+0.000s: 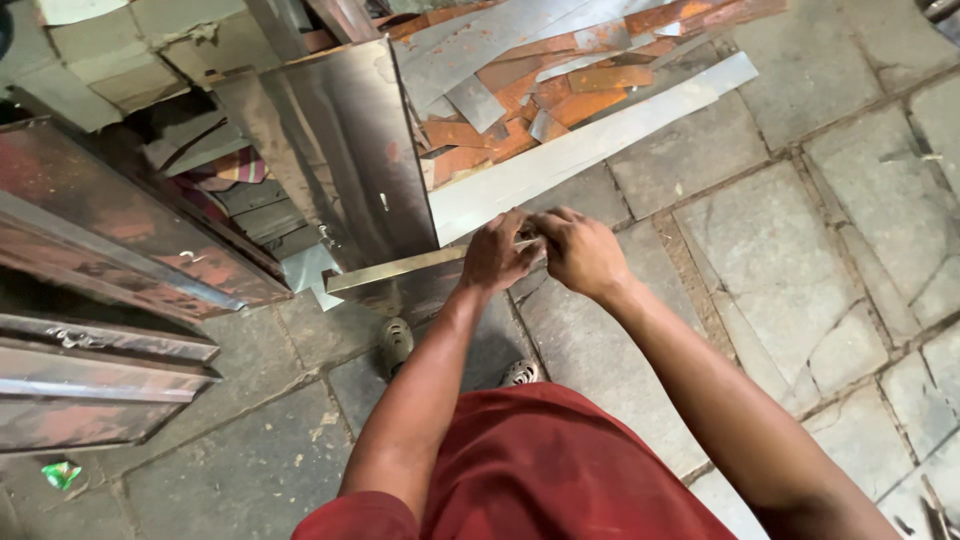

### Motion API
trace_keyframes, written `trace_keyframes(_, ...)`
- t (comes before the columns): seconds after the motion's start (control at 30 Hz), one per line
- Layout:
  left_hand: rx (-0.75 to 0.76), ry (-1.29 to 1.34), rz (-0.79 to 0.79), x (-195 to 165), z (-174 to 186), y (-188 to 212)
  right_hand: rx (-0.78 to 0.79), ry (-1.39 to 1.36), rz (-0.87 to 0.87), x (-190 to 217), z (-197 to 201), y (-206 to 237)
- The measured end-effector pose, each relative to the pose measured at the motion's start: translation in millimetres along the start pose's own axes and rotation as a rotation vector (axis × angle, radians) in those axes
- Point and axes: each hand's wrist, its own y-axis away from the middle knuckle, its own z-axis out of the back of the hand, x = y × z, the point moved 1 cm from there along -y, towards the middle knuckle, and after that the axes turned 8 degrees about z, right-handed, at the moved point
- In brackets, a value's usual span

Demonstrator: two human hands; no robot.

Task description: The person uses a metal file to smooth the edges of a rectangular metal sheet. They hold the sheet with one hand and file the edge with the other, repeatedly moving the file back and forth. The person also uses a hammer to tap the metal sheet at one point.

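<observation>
1. Where my view starts, red cloth (540,470) fills the bottom, two sandalled feet (397,343) on stone paving (800,250).
2. My left hand (497,255) and right hand (580,250) both pinch one end of a folded metal strip (395,270), held above the paving.
3. Beyond lie a steel sheet (350,150) and rusty offcuts (540,90).

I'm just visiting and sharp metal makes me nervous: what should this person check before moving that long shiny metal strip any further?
1. Both hands on the long shiny metal strip: left hand and right hand grip its near end; ok.
2. Hand protection: bare hands; not ok.
3. Footing: sandalled feet on the grey stone paving; ok.
4. Far end clear: it overlaps the upright steel sheet; cannot tell.
5. Rusty offcut pile close by; not ok.
</observation>
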Motion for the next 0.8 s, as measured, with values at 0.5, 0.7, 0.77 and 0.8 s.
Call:
trace_keyframes(0.5,-0.015,-0.064,-0.096,1.9,-2.1,-0.1,-0.029,0.131,0.103,11.7,4.3,-2.6)
trace_keyframes(0.7,0.03,-0.028,0.099,4.4,-7.4,7.0,-0.346,-0.032,0.18,12.6,9.0,2.0)
trace_keyframes(0.77,0.008,-0.085,0.108,5.3,-6.6,7.2,-0.204,-0.043,-0.107,10.5,7.2,-0.3)
trace_keyframes(0.8,0.001,-0.114,0.115,5.6,-5.7,7.1,-0.129,-0.051,-0.251,9.4,6.4,-1.5)
